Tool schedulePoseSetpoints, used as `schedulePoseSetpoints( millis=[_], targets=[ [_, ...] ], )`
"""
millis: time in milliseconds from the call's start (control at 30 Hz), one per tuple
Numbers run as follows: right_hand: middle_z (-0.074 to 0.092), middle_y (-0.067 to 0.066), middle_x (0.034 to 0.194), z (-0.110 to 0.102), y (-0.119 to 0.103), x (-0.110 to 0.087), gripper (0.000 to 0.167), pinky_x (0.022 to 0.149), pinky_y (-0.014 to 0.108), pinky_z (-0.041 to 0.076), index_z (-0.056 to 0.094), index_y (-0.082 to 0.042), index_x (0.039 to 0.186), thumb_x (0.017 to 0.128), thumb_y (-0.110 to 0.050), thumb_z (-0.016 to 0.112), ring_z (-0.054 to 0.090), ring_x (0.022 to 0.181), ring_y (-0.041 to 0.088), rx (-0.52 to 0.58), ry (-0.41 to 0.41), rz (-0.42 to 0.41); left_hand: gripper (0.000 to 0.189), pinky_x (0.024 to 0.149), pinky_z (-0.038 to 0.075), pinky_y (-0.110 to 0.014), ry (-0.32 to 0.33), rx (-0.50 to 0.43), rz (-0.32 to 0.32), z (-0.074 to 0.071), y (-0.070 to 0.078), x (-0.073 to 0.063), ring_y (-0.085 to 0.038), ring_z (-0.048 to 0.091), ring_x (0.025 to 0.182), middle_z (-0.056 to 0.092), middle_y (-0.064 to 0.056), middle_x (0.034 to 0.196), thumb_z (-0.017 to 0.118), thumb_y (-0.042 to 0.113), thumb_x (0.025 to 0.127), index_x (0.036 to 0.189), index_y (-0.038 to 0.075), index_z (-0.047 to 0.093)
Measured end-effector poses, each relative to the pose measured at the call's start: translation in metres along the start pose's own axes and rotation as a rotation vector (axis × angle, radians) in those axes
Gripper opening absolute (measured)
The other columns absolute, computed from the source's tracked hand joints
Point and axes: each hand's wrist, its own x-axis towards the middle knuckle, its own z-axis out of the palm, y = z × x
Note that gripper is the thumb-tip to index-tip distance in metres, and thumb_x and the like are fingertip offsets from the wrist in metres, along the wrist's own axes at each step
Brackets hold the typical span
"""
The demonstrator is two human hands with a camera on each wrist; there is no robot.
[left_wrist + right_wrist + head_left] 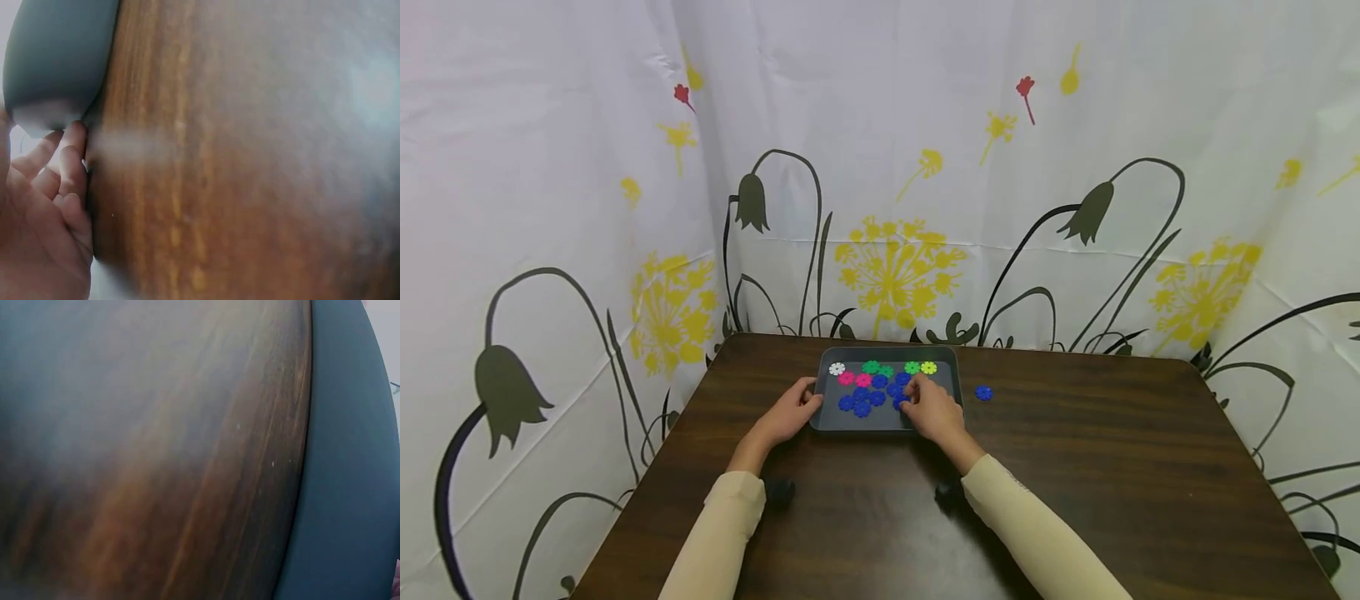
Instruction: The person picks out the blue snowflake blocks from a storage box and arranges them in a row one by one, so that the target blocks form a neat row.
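A dark grey tray lies on the table with several notched, flower-shaped interlocking discs in it. Most are blue discs; behind them lie pink discs, green discs, a yellow disc and a white disc. My left hand holds the tray's left rim; in the left wrist view its fingers touch the outer wall. Over the tray's right part, my right hand pinches a blue disc, partly hidden by the fingers. The right wrist view shows mainly the tray's side.
A single blue disc lies on the brown wooden table, right of the tray. Behind the table hangs a white curtain with printed flowers. Dark wrist devices sit under both sleeves.
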Motion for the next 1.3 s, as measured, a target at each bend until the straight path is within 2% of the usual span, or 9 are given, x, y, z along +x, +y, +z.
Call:
schedulePoseSetpoints(
  millis=[300, 567, 900, 1200, 1300],
  targets=[
    [0.07, -0.007, 0.092, -0.007, -0.002, -0.004, 0.011, 0.072, 0.042, 0.048, 0.066, -0.026, 0.101, 0.101, -0.03, 0.076, 0.064, 0.082, 0.017, 0.01, 0.005, -0.023, 0.059, 0.094, 0.043, -0.041, -0.001, 0.001, -0.008, 0.002, -0.003, 0.0, -0.024, 0.055, 0.102, 0.058, -0.014, 0.114, 0.052, 0.029, 0.113, 0.161, -0.002, 0.037],
    [0.072, -0.009, 0.096, -0.02, 0.001, -0.009, 0.009, 0.069, 0.039, 0.046, 0.067, -0.028, 0.099, 0.101, -0.031, 0.075, 0.063, 0.08, 0.014, 0.037, 0.011, -0.063, 0.058, 0.094, 0.044, -0.041, -0.003, 0.006, -0.008, 0.002, -0.004, 0.001, -0.024, 0.054, 0.1, 0.059, -0.015, 0.115, 0.052, 0.028, 0.113, 0.16, -0.004, 0.037],
    [0.073, -0.01, 0.1, -0.045, 0.012, -0.014, 0.008, 0.066, 0.037, 0.043, 0.069, -0.03, 0.098, 0.101, -0.033, 0.076, 0.06, 0.076, 0.015, 0.074, 0.059, -0.12, 0.056, 0.093, 0.044, -0.04, 0.0, 0.008, -0.018, 0.0, -0.001, 0.001, -0.024, 0.055, 0.099, 0.06, -0.015, 0.114, 0.052, 0.028, 0.114, 0.159, -0.002, 0.039],
    [0.072, -0.004, 0.097, -0.077, 0.03, -0.016, 0.009, 0.067, 0.035, 0.044, 0.07, -0.025, 0.099, 0.102, -0.031, 0.076, 0.063, 0.082, 0.017, 0.129, 0.116, -0.102, 0.057, 0.092, 0.042, -0.041, -0.006, -0.001, -0.035, 0.0, 0.0, 0.001, -0.024, 0.054, 0.103, 0.057, -0.012, 0.114, 0.052, 0.031, 0.114, 0.16, 0.0, 0.042],
    [0.072, -0.003, 0.096, -0.087, 0.037, -0.015, 0.009, 0.068, 0.035, 0.044, 0.07, -0.023, 0.099, 0.102, -0.031, 0.075, 0.065, 0.083, 0.017, 0.144, 0.128, -0.099, 0.056, 0.092, 0.041, -0.043, -0.016, -0.007, -0.021, 0.0, 0.0, 0.001, -0.025, 0.053, 0.104, 0.054, -0.013, 0.113, 0.05, 0.03, 0.115, 0.16, -0.001, 0.041]
  ],
)
